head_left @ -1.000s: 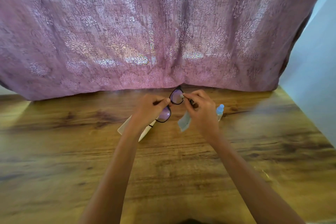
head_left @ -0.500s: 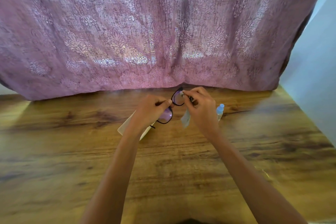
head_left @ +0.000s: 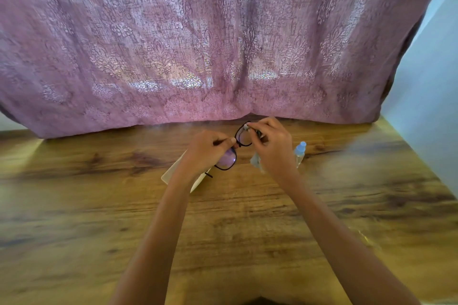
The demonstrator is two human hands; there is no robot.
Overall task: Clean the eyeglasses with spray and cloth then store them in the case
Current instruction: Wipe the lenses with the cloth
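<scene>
Black-framed eyeglasses (head_left: 229,158) with purple-tinted lenses hang above the wooden table (head_left: 99,205), tilted up to the right. My left hand (head_left: 207,151) pinches the frame at the lower lens and bridge. My right hand (head_left: 271,146) presses a pale grey cloth (head_left: 255,162) against the upper lens, with the cloth's loose end hanging below the palm. A white case (head_left: 173,174) lies on the table under my left hand, mostly hidden. A small clear spray bottle (head_left: 299,153) with a light blue cap lies just right of my right hand.
A pink patterned curtain (head_left: 198,44) hangs along the table's far edge, close behind my hands. A pale wall (head_left: 431,106) borders the table on the right.
My right hand with the cloth has shifted up along the upper lens toward its top rim. The glasses have tilted slightly more upright. My left hand holds its place.
</scene>
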